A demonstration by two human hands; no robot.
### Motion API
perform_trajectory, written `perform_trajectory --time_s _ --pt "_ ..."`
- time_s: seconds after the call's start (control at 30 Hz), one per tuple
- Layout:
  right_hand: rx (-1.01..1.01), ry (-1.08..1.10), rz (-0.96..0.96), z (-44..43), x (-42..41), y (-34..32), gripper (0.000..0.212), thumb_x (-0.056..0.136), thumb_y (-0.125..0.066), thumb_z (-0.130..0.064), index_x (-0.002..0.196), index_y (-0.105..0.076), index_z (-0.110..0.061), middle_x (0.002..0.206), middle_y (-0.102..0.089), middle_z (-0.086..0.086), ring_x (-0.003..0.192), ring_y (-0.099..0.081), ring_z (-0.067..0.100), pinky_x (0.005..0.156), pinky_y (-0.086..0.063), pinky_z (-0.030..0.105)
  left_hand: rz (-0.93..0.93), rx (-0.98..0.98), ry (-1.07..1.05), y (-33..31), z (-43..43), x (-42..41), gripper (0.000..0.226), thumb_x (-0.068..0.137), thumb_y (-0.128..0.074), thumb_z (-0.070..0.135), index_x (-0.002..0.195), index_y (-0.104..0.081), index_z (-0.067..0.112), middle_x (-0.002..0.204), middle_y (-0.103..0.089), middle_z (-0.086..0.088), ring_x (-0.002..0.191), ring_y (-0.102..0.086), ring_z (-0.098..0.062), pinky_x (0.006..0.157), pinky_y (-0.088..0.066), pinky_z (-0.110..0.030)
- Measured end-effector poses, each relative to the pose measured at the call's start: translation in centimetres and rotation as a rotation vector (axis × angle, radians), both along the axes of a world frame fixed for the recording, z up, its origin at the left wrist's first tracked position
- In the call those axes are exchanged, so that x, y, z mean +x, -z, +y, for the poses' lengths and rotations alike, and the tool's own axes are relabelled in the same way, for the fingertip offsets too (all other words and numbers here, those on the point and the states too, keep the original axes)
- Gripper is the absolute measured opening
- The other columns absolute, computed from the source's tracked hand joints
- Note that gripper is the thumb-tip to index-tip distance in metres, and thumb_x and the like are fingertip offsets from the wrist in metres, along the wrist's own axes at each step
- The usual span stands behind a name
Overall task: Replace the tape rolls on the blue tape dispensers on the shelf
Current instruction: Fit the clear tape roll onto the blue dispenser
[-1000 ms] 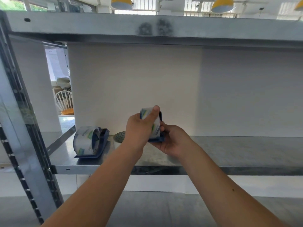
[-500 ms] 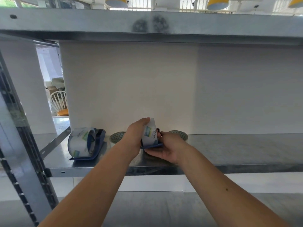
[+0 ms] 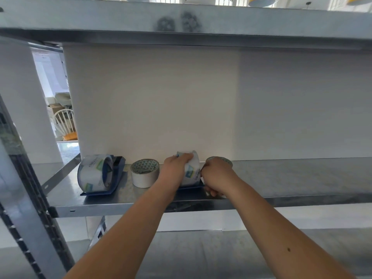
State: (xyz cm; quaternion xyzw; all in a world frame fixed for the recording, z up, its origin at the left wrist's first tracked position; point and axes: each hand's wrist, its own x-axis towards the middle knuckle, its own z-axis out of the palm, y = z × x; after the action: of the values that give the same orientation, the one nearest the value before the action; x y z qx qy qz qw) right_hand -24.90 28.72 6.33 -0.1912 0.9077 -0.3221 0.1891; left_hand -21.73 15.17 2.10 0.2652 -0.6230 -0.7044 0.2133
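Two blue tape dispensers stand on the metal shelf [image 3: 281, 178]. The left dispenser [image 3: 112, 178] carries a clear tape roll [image 3: 93, 173] and nobody touches it. The second dispenser [image 3: 191, 187] rests on the shelf between my hands, with a clear labelled roll [image 3: 192, 172] in it. My left hand [image 3: 175, 170] grips that roll from the left and over its top. My right hand [image 3: 216, 176] curls round the dispenser's right side, hiding most of it. A loose white roll [image 3: 144, 174] stands between the dispensers. Another roll [image 3: 221, 159] peeks out behind my right hand.
A white wall backs the shelf. An upper shelf beam [image 3: 181, 19] runs overhead. A perforated steel upright [image 3: 30, 208] stands at the left. A lower shelf [image 3: 201, 254] lies under my forearms. The shelf right of my hands is bare metal.
Both hands have lowered the dispenser with its roll from mid-air down onto the shelf. The white roll between the dispensers has come into full view.
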Motion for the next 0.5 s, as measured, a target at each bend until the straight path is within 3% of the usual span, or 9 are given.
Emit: perform_trajectory --time_s 0.1,0.23,0.4,0.5 --pt "-0.021 0.001 0.027 -0.2 -0.1 0.9 0.032 0.096 -0.041 0.001 0.12 -0.062 0.001 0.087 -0.073 0.027 0.068 -0.064 0.032 0.057 -0.045 0.03 0.011 0.024 0.025 -0.1 -0.1 0.2 0.02 0.089 -0.074 0.031 0.09 -0.07 0.011 0.072 -0.076 -0.007 0.061 -0.073 -0.02 0.051 -0.052 -0.022" --pt "-0.083 -0.013 0.107 -0.4 -0.3 2.1 0.029 0.096 -0.038 -0.004 0.108 -0.064 -0.003 0.071 -0.067 0.023 0.06 -0.066 0.033 0.053 -0.05 0.032 0.018 -0.001 0.02 0.0 -0.2 0.4 0.022 0.088 -0.074 0.032 0.085 -0.071 0.011 0.075 -0.076 -0.01 0.068 -0.073 -0.025 0.059 -0.054 -0.026" --pt "-0.124 -0.024 0.139 -0.4 -0.4 2.6 0.027 0.096 -0.036 -0.007 0.097 -0.063 -0.005 0.067 -0.066 0.022 0.054 -0.066 0.033 0.046 -0.05 0.029 0.05 0.018 0.051 -0.3 0.0 1.1 0.041 0.068 -0.075 0.043 0.092 -0.072 0.009 0.078 -0.078 -0.012 0.072 -0.075 -0.028 0.067 -0.056 -0.032" --pt "-0.117 -0.012 0.12 -0.4 -0.3 2.6 0.027 0.097 -0.037 -0.009 0.101 -0.064 -0.005 0.068 -0.066 0.02 0.051 -0.064 0.03 0.049 -0.052 0.032 0.057 -0.015 0.067 0.0 -0.1 1.4 0.03 0.08 -0.077 0.036 0.091 -0.073 0.009 0.075 -0.079 -0.01 0.068 -0.076 -0.025 0.064 -0.058 -0.032"
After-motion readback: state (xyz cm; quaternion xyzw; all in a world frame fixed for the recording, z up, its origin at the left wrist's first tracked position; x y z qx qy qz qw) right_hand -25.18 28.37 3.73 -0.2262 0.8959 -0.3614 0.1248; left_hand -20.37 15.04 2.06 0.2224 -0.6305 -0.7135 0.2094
